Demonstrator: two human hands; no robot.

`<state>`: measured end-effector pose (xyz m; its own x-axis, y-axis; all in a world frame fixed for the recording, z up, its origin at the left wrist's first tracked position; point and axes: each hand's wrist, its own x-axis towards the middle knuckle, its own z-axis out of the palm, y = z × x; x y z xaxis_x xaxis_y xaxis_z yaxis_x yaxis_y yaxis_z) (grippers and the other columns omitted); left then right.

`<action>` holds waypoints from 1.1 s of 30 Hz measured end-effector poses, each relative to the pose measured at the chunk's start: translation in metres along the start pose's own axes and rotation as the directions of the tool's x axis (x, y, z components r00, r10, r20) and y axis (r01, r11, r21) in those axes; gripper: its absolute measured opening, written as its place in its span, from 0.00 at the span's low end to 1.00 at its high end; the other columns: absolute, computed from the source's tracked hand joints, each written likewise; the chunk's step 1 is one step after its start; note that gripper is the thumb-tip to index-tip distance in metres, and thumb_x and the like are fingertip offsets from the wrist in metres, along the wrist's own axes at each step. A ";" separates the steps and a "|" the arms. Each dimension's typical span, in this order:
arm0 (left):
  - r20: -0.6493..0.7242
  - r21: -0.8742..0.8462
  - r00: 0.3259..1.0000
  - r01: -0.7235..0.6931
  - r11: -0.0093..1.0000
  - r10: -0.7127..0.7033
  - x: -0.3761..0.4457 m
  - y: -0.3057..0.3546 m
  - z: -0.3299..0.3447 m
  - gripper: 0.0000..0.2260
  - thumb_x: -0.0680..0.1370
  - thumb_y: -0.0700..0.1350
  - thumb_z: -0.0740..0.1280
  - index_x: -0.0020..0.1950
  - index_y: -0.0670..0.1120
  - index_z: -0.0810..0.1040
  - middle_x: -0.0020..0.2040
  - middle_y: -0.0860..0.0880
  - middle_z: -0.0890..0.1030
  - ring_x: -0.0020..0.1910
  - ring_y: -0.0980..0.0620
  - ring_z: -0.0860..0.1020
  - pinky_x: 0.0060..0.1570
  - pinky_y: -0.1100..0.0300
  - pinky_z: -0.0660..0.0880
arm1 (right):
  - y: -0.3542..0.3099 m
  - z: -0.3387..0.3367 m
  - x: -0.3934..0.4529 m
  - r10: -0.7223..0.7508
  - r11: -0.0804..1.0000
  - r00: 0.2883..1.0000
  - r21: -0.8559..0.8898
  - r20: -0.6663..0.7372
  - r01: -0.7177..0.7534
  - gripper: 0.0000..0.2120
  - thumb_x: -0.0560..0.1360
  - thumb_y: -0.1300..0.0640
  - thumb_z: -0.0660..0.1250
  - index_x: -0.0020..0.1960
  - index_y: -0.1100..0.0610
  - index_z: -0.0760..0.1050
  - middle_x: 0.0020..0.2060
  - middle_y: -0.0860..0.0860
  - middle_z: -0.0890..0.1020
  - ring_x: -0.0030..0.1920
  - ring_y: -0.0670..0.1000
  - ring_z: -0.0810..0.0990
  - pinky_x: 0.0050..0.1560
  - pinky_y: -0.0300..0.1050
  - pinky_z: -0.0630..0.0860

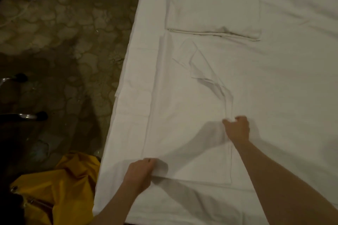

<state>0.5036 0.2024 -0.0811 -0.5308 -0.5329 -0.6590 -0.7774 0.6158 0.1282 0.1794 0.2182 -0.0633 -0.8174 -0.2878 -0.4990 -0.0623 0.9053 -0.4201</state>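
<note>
White cloth (182, 106) lies on the sheet-covered surface (292, 60), its left edge near that surface's left edge. Left hand (140, 173) grips the cloth's near-left corner, fingers curled. Right hand (237, 129) pinches a bunched fold at the right edge. Folded zippered cover (214, 11) sits just beyond the far edge. Bare sheet extends rightward. Yellow bag (60, 184) lies on the floor, left.

- cloth (182, 115): white, thin, roughly rectangular, spread mostly flat on the bed (292, 78), near its left edge
- near-left corner slightly lifted, pinched by left hand (140, 171)
- right edge bunched in right hand (237, 128)
- raised ridge runs from that bunch away to a flipped-over, wrinkled flap mid-cloth
</note>
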 end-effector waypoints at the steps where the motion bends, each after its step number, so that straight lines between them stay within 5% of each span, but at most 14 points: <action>1: -0.012 -0.034 1.000 0.007 0.999 -0.008 0.001 0.002 0.000 0.25 0.68 0.47 0.74 0.62 0.48 0.69 0.54 0.47 0.80 0.47 0.49 0.82 0.43 0.58 0.78 | -0.022 0.001 0.010 -0.067 0.997 0.998 -0.029 -0.017 0.066 0.27 0.72 0.53 0.72 0.66 0.63 0.68 0.64 0.61 0.72 0.65 0.61 0.71 0.62 0.55 0.68; 3: 0.001 -0.039 1.000 0.004 0.999 -0.004 0.006 0.003 0.007 0.37 0.45 0.48 0.81 0.49 0.50 0.68 0.33 0.53 0.80 0.24 0.54 0.77 0.19 0.63 0.70 | -0.059 0.009 0.030 -0.223 0.965 0.975 -0.143 0.000 0.221 0.31 0.72 0.52 0.72 0.69 0.60 0.63 0.66 0.58 0.68 0.68 0.60 0.66 0.64 0.59 0.66; 4: -0.019 -0.045 1.000 0.020 0.999 -0.021 0.011 0.001 0.011 0.39 0.41 0.47 0.81 0.47 0.50 0.67 0.31 0.53 0.78 0.20 0.54 0.75 0.16 0.64 0.67 | -0.074 0.014 0.039 -0.306 0.931 0.952 -0.207 0.007 0.300 0.31 0.72 0.52 0.72 0.70 0.59 0.62 0.67 0.57 0.67 0.69 0.59 0.65 0.64 0.59 0.66; 8: 0.299 -0.075 0.954 0.031 0.997 -0.007 0.024 0.004 -0.033 0.18 0.71 0.46 0.71 0.59 0.45 0.73 0.54 0.46 0.81 0.48 0.46 0.81 0.48 0.58 0.76 | -0.116 0.038 0.074 -0.574 0.696 0.815 -0.478 0.078 0.536 0.30 0.73 0.53 0.68 0.71 0.60 0.61 0.67 0.58 0.67 0.68 0.59 0.65 0.65 0.60 0.63; 10: 0.531 -0.259 0.847 0.131 0.957 0.028 0.049 -0.002 -0.064 0.08 0.73 0.45 0.69 0.50 0.45 0.77 0.45 0.47 0.83 0.39 0.50 0.81 0.47 0.58 0.77 | -0.132 0.051 0.088 -0.590 0.638 0.788 -0.496 0.178 0.589 0.28 0.73 0.56 0.66 0.69 0.61 0.62 0.65 0.59 0.68 0.66 0.60 0.66 0.65 0.61 0.62; 12: 0.578 -0.417 0.814 0.231 0.879 0.060 0.079 -0.007 -0.089 0.04 0.74 0.46 0.70 0.43 0.46 0.78 0.36 0.50 0.81 0.31 0.53 0.79 0.41 0.58 0.78 | -0.142 0.064 0.098 -0.638 0.557 0.747 -0.558 0.187 0.615 0.26 0.72 0.58 0.66 0.68 0.61 0.63 0.61 0.59 0.70 0.62 0.61 0.69 0.62 0.61 0.65; 16: 0.128 -0.565 0.983 0.179 0.805 -0.128 0.143 0.000 -0.132 0.08 0.76 0.47 0.68 0.52 0.45 0.79 0.47 0.46 0.83 0.47 0.46 0.81 0.48 0.56 0.76 | -0.161 0.062 0.125 -0.731 0.517 0.665 -0.510 0.155 0.687 0.22 0.76 0.61 0.63 0.68 0.61 0.62 0.55 0.60 0.74 0.55 0.62 0.75 0.51 0.56 0.74; 18: -0.214 -0.518 0.949 0.091 0.851 -0.232 0.167 0.013 -0.149 0.15 0.76 0.46 0.67 0.62 0.46 0.75 0.58 0.46 0.78 0.57 0.47 0.76 0.55 0.54 0.74 | -0.170 0.046 0.143 -0.682 0.665 0.725 -0.328 0.096 0.670 0.22 0.76 0.60 0.63 0.68 0.61 0.63 0.55 0.60 0.77 0.55 0.61 0.77 0.52 0.52 0.73; 20: -0.381 -0.463 0.887 0.062 0.884 -0.262 0.180 0.025 -0.160 0.23 0.77 0.46 0.66 0.71 0.48 0.67 0.71 0.46 0.67 0.70 0.45 0.64 0.66 0.46 0.68 | -0.173 0.027 0.164 -0.510 0.851 0.860 -0.134 0.013 0.507 0.20 0.77 0.57 0.63 0.67 0.62 0.66 0.59 0.61 0.77 0.59 0.60 0.76 0.57 0.49 0.71; 23: -0.286 -0.357 0.909 0.194 0.914 -0.305 0.194 0.033 -0.157 0.28 0.81 0.52 0.58 0.78 0.53 0.50 0.79 0.50 0.44 0.77 0.47 0.42 0.71 0.36 0.49 | -0.160 0.009 0.191 -0.213 0.974 0.976 0.067 -0.041 0.215 0.18 0.77 0.57 0.63 0.64 0.64 0.70 0.61 0.61 0.77 0.61 0.60 0.75 0.59 0.47 0.70; 26: -0.211 -0.302 0.911 0.285 0.910 -0.355 0.204 0.030 -0.140 0.29 0.82 0.56 0.52 0.79 0.54 0.42 0.78 0.50 0.36 0.77 0.45 0.36 0.69 0.31 0.47 | -0.152 0.011 0.199 -0.115 0.979 0.993 0.163 -0.039 0.120 0.20 0.77 0.56 0.63 0.66 0.62 0.65 0.62 0.59 0.74 0.62 0.59 0.75 0.58 0.48 0.70; 28: -0.202 -0.275 0.904 0.316 0.908 -0.376 0.207 0.030 -0.128 0.29 0.82 0.58 0.50 0.78 0.54 0.40 0.78 0.50 0.35 0.77 0.43 0.36 0.69 0.30 0.49 | -0.155 0.016 0.190 -0.208 0.960 0.972 0.169 -0.106 0.224 0.23 0.76 0.56 0.64 0.68 0.60 0.63 0.65 0.58 0.70 0.65 0.57 0.71 0.61 0.49 0.67; 30: -0.223 -0.260 0.891 0.336 0.905 -0.395 0.211 0.032 -0.120 0.30 0.81 0.61 0.46 0.78 0.53 0.39 0.78 0.49 0.35 0.77 0.42 0.36 0.68 0.29 0.49 | -0.161 0.027 0.173 -0.448 0.893 0.878 -0.031 -0.170 0.450 0.29 0.74 0.54 0.64 0.73 0.57 0.61 0.71 0.55 0.64 0.71 0.56 0.64 0.68 0.54 0.62; 33: -0.269 -0.269 0.861 0.364 0.892 -0.432 0.215 0.037 -0.115 0.34 0.75 0.65 0.37 0.79 0.53 0.41 0.79 0.48 0.38 0.77 0.42 0.39 0.67 0.28 0.47 | -0.156 0.057 0.139 -0.734 0.609 0.672 -0.346 0.097 0.714 0.31 0.77 0.48 0.57 0.78 0.51 0.53 0.78 0.52 0.51 0.77 0.54 0.48 0.72 0.64 0.44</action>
<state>0.3219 0.0444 -0.1328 -0.2114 -0.8810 -0.4233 -0.9772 0.1989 0.0740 0.1080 0.0196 -0.1100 -0.4484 -0.8881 -0.1010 -0.8197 0.4536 -0.3498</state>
